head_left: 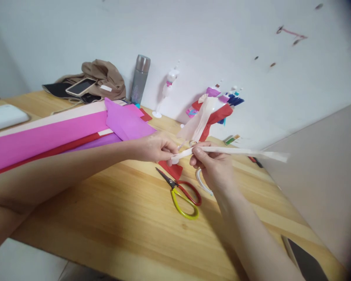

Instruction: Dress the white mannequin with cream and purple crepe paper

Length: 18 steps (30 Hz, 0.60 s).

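Plain wood on the desk (111, 218) between the scissors (173, 184) and the slanting near edge; more wood toward the right, up to the side edge by the pale right-hand wall (318, 164). Tighter on the left, with pink paper (46, 137) and a purple sheet (131, 121) close behind the left arm (76, 171). Beyond the hands, a cluster of small dressed figures (215, 113) near the back wall. At lower right, a phone (305, 259) near the side edge, close to the right arm (248, 226).

Left hand (159, 147) raised over the desk at the end of a nearly level forearm, fingers curled and pinching one end of a paper strip (236, 150). Right hand (212, 158) angled up from the lower right, thumb uppermost, clamping the same strip against the fingers partway along. Close together, yet apart.

Strip narrow, cream-white, pulled fairly straight; stretches past the right hand to a blurred, slightly wider free end. Beneath, a red scrap (174, 171) by the scissor tips and a white ring (200, 180), partly hidden by the right hand.
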### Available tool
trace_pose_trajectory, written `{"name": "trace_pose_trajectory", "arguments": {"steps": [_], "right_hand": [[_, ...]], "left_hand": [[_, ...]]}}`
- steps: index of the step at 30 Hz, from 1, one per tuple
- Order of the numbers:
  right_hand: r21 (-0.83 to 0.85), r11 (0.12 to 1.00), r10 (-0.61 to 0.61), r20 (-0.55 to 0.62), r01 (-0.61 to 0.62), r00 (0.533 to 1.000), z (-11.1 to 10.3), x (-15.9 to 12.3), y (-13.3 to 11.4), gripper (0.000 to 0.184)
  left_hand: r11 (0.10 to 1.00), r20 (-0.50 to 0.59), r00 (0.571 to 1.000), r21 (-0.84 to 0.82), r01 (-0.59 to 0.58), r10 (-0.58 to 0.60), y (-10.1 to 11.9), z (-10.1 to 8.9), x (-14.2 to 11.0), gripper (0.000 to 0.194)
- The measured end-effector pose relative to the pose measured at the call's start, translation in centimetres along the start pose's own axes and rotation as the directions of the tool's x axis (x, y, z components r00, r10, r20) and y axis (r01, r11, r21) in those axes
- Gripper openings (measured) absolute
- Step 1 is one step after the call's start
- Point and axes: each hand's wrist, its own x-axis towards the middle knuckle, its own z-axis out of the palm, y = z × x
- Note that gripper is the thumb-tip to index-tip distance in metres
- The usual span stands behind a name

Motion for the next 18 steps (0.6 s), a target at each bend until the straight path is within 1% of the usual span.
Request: {"name": "trace_pose_trajectory", "arguments": {"steps": [5,9,12,15,17,18], "right_hand": [[0.085,0.996,0.008,-0.001,-0.008,1.0,0.2,0.1,0.1,0.021],[0.137,0.991,-0.003,0.012,0.001,1.0,0.3,0.1,0.2,0.024],[0.134,0.991,-0.002,0.015,0.0,1.0,0.3,0.0,0.2,0.025],[0.119,0.993,-0.006,-0.001,0.006,1.0,0.4,-0.1,0.2,0.024],[0.113,0.994,-0.014,-0.011,0.015,1.0,0.4,-0.2,0.4,0.022],[0.11,0.994,-0.018,-0.01,0.019,1.0,0.4,-0.2,0.6,0.021]], "left_hand": [[0.998,-0.041,0.998,0.056,-0.036,0.039,0.2,0.0,-0.1,0.019],[1.0,-0.053,0.998,-0.005,-0.015,0.015,-0.3,-0.2,0.0,0.018],[0.996,-0.018,0.998,-0.066,0.054,-0.055,-0.4,-0.7,0.0,0.016],[0.976,0.039,0.98,-0.082,0.2,-0.197,0.1,-1.4,-0.2,0.024],[0.96,-0.007,0.965,-0.104,0.259,-0.262,0.6,-1.8,-0.3,0.029],[0.958,-0.047,0.962,-0.117,0.262,-0.269,0.8,-1.8,-0.4,0.031]]}}
